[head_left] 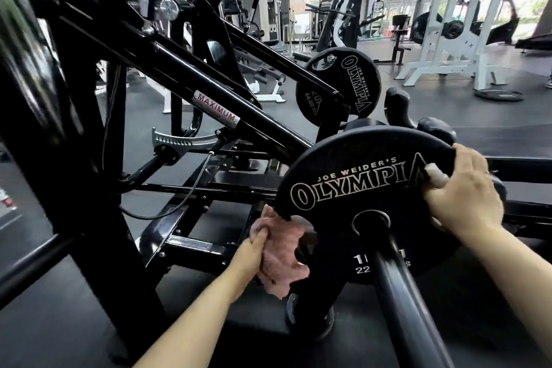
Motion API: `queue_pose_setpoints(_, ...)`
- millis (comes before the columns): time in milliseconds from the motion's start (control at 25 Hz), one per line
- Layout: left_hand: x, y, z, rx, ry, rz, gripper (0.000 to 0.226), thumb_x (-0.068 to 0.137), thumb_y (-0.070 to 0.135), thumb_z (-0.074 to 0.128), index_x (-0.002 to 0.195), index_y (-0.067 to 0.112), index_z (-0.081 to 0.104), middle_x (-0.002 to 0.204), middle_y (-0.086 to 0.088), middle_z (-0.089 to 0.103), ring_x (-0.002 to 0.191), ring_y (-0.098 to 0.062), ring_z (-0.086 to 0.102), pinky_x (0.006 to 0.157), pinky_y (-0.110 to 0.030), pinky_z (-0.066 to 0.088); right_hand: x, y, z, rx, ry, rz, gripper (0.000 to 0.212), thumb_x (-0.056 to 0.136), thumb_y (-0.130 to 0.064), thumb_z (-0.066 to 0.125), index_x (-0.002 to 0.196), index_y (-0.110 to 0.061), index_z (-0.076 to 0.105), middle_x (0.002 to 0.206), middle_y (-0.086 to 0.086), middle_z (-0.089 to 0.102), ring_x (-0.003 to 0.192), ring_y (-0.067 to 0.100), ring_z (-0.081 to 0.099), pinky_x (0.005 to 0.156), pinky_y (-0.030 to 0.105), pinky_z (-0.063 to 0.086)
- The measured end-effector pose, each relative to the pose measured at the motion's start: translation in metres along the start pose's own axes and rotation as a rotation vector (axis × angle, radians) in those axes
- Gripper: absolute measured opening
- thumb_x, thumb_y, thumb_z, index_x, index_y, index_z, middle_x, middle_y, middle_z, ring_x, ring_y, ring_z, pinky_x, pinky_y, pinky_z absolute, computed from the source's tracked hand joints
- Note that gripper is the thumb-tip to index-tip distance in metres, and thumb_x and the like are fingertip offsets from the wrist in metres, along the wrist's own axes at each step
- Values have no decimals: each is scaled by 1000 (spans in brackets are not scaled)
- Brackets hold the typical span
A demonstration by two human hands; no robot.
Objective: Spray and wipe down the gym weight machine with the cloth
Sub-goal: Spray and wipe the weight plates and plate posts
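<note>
risk of pinched fingers: your left hand [263, 236] presses the pink cloth [280, 260] against the lower edge of the weight plate [352, 188], fingers curled round it. your right hand [460, 188] grips the plate's rim. if the plate turns on the bar [400, 293], your grip could slip.

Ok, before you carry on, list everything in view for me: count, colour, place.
Near weight plate: one, black with white OLYMPIA lettering, on a black sleeve bar pointing at the camera.
Far weight plate: one, black, loaded further back on the machine.
Machine frame: one, black, slanted beams across the left, with a MAXIMUM sticker.
Adjustment arc: one, silver, drilled, low centre.
Cloth: one, pink, against the near plate's lower-left edge.
Rack: one, white, holding black plates, far right.
Loose plate: one, black, on the floor by the rack.
Spray bottle: none visible.
Left hand: holds the cloth.
Right hand: grips the near plate's right rim.
</note>
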State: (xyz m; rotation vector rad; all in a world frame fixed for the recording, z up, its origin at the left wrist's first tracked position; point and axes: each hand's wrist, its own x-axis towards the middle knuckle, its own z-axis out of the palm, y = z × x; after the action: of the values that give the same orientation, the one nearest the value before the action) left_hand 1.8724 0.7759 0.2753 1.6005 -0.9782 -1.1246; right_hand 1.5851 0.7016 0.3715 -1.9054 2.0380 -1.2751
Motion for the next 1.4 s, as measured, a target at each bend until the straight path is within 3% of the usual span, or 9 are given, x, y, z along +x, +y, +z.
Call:
queue_pose_setpoints(120,-6,9,-39,50,105,93,28,97,37,42,114,22,59,105,3,67,102,-13,62,83,-20,47,-15,-47,-10,10,177,-282,56,79,-16,60,133,-7,47,133,16,44,120,37,45,88,51,44)
queue_pose_setpoints(200,-17,23,-64,105,275,131,25,96,33,46,109,16,59,101,2,63,101,-17,59,82,-23,41,-27,-92,-14,122,86,-404,48,79,-13,60,126,-12,56,119,11,57,105,34,55,83,41,45)
queue_pose_setpoints(320,-33,41,-119,260,611,173,30,96,29,50,111,5,59,105,-11,63,104,-27,58,80,-26,39,-49,-151,1,314,-279,-493,11,82,-17,60,91,-14,66,74,3,63,69,23,57,63,30,43)
queue_pose_setpoints(560,-75,50,-212,487,1010,-10,47,95,32,50,129,0,44,126,-26,54,116,-40,51,93,-41,41,-82,-224,70,607,-1019,-281,45,85,-45,64,66,-5,58,50,2,54,38,9,47,43,17,37)
queue_pose_setpoints(720,-100,47,-231,564,1129,-205,51,93,27,52,136,4,36,133,-19,50,114,-37,53,55,-21,43,-98,-254,104,674,-1441,-22,66,85,-68,44,61,-7,57,47,1,49,37,13,44,46,21,36)
queue_pose_setpoints(920,-99,32,-279,729,1028,-341,74,78,23,72,137,5,33,139,-14,44,127,-33,43,100,-40,39,-129,-291,137,755,-1554,111,65,91,-63,34,61,-8,51,51,4,45,39,16,40,46,22,33)
queue_pose_setpoints(1000,-85,17,-309,834,871,-407,79,72,31,77,135,11,34,135,-9,48,126,-32,44,99,-45,41,-147,-309,163,780,-1491,111,63,91,-60,36,60,-8,54,51,3,45,39,16,40,44,20,35)
queue_pose_setpoints(1160,-59,-27,-331,1111,476,-366,48,95,34,45,138,18,32,137,-9,47,122,-30,49,103,-42,37,-188,-335,213,856,-1425,275,64,92,-56,37,52,-9,51,51,4,42,38,17,37,46,25,31)
queue_pose_setpoints(1400,-21,-69,-401,1018,428,-188,39,99,34,32,130,14,46,128,-18,55,115,-37,52,90,-37,41,-249,-379,285,730,-1168,410,63,94,-55,39,62,-3,55,41,5,46,30,16,40,44,23,34)
